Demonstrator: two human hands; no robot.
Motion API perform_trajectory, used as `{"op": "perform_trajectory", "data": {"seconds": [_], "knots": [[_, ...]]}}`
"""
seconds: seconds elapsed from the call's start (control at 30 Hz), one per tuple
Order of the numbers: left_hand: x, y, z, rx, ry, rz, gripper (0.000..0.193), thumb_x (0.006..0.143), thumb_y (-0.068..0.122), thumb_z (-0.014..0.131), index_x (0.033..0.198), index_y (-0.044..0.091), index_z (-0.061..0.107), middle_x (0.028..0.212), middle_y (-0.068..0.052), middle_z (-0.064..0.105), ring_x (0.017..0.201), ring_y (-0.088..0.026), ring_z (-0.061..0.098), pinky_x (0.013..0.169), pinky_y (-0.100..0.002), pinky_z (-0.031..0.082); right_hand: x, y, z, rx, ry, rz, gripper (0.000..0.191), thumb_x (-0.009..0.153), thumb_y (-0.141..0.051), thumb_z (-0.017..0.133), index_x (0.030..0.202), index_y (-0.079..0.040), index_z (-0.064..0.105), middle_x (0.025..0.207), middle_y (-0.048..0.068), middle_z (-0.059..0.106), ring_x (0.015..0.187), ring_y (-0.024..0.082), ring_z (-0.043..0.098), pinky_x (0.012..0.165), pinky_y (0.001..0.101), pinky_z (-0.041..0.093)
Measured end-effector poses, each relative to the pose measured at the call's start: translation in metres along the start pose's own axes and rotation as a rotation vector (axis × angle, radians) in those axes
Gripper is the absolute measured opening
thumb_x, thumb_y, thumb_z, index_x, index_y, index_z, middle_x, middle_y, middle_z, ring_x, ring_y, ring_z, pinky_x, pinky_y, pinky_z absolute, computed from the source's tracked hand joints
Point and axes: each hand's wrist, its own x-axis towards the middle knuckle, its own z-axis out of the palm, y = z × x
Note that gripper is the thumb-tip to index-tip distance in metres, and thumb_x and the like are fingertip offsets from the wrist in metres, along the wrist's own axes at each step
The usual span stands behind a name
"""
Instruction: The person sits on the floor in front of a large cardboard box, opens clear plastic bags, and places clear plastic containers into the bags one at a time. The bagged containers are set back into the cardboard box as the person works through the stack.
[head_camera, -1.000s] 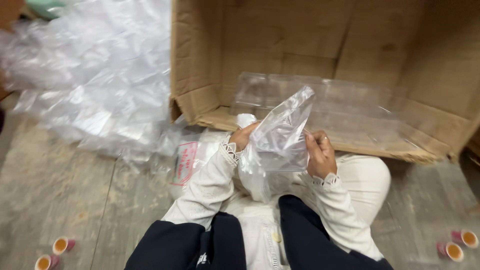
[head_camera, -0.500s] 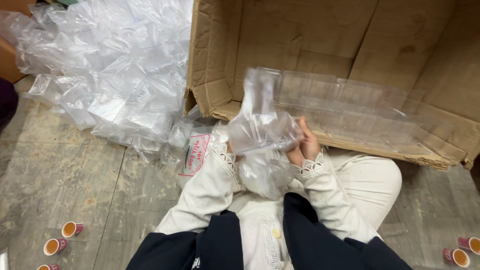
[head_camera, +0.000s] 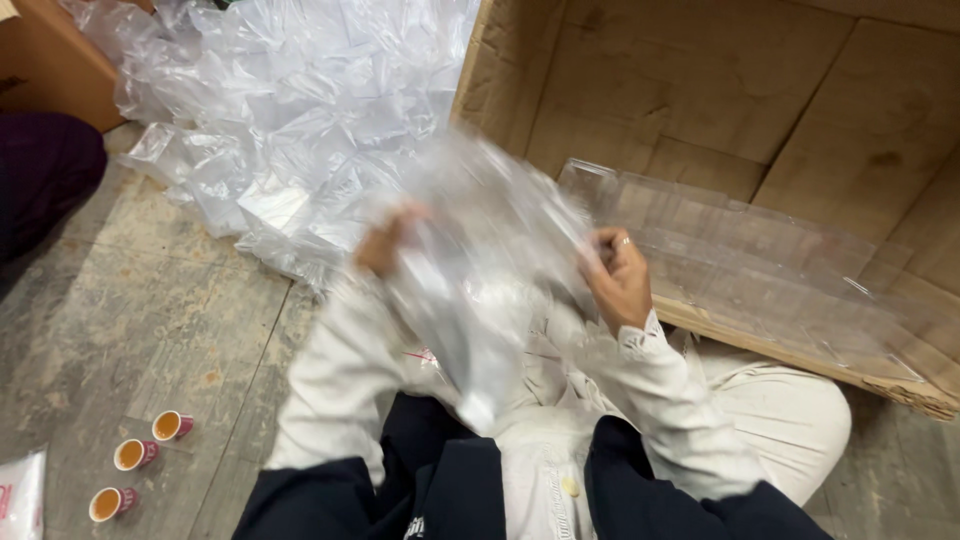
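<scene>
- Head view: a seated person's left hand (head_camera: 385, 240) and right hand (head_camera: 618, 283) each grip an edge of a blurred, crinkled clear plastic bag (head_camera: 480, 270), held up in front of the chest over the lap.
- Just beyond it, clear rigid plastic trays (head_camera: 740, 260) lie in an open brown cardboard box (head_camera: 700, 90).
- A heap of clear plastic bags (head_camera: 290, 110) covers the grey wooden floor (head_camera: 130, 330) at left; three small orange-filled cups (head_camera: 140, 455) stand near the knee.

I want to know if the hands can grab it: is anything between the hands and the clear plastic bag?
No. The left hand and right hand already grip the clear plastic bag directly.
</scene>
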Motion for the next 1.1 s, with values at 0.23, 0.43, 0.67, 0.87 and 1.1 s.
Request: {"op": "perform_trajectory", "data": {"seconds": [0.23,0.43,0.67,0.87,1.1], "knots": [[0.113,-0.026,-0.108,0.390,0.570,-1.028,0.130,0.064,0.092,0.069,0.129,-0.020,0.053,0.127,-0.037,0.061,0.117,-0.041,0.062,0.100,-0.044,0.048,-0.025,0.038,-0.017,0.090,-0.005,0.201,0.016,0.100,-0.012,0.066,0.108,-0.001,0.058,0.080,0.001,0.063,0.067,0.007,0.055,0.058,0.0225,0.045],[0.125,0.030,-0.054,0.722,0.522,-0.805,0.085,0.090,0.069,0.072,0.115,-0.012,0.071,0.110,-0.029,0.074,0.104,-0.041,0.072,0.091,-0.047,0.055,-0.033,0.031,-0.033,-0.041,0.036,0.192,0.019,0.100,-0.014,0.066,0.111,0.001,0.060,0.085,0.001,0.064,0.074,0.007,0.057,0.063,0.0236,0.048],[0.073,0.174,0.122,-0.262,0.312,-0.056,0.038,0.103,0.028,0.066,0.126,-0.003,0.064,0.125,-0.011,0.072,0.104,-0.016,0.075,0.088,-0.031,0.063,-0.012,-0.046,-0.014,0.345,-0.370,-0.027,0.052,0.100,-0.030,0.066,0.143,-0.006,0.046,0.140,0.007,0.059,0.130,0.014,0.058,0.110,0.0301,0.047],[0.059,0.236,0.164,-0.019,0.188,0.055,0.036,0.097,0.021,0.074,0.122,-0.003,0.066,0.114,-0.013,0.073,0.100,-0.017,0.071,0.084,-0.030,0.057,-0.040,-0.083,-0.031,-0.136,-0.036,0.076,0.027,0.097,-0.012,0.075,0.116,0.007,0.074,0.100,0.013,0.077,0.090,0.015,0.071,0.080,0.0292,0.058],[0.062,0.216,0.218,0.010,0.035,0.104,0.023,0.093,0.020,0.079,0.103,0.002,0.071,0.097,-0.009,0.071,0.087,-0.016,0.069,0.075,-0.031,0.055,-0.096,-0.068,-0.087,0.102,0.133,0.061,0.018,0.092,-0.005,0.071,0.109,0.001,0.069,0.095,0.006,0.074,0.086,0.010,0.068,0.076,0.0245,0.056]]}}
